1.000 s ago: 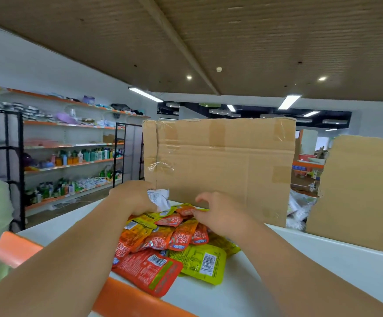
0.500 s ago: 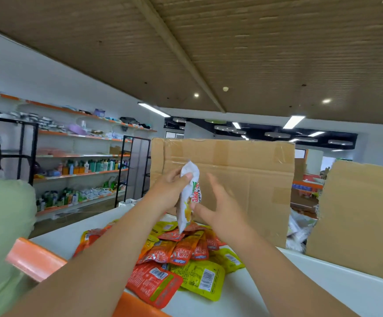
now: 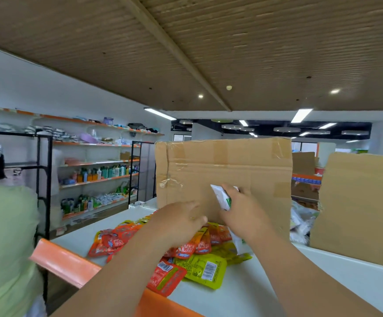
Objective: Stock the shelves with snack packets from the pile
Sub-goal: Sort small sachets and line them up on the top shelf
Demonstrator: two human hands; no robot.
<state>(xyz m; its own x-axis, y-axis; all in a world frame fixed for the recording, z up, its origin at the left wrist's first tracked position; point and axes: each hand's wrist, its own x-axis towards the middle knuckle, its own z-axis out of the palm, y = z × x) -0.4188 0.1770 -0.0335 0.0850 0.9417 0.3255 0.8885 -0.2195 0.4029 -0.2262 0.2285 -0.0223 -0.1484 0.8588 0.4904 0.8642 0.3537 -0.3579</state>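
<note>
White green-printed snack packet (image 3: 222, 198) pinched in right hand (image 3: 243, 212), left hand (image 3: 179, 221) laid flat-fingered on orange-and-yellow packet pile (image 3: 205, 268) just below that grip

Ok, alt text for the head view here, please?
A person's right hand grips a white snack packet while the left hand rests on a pile of red, orange and yellow packets on a white surface, in front of a taped cardboard box.
</note>
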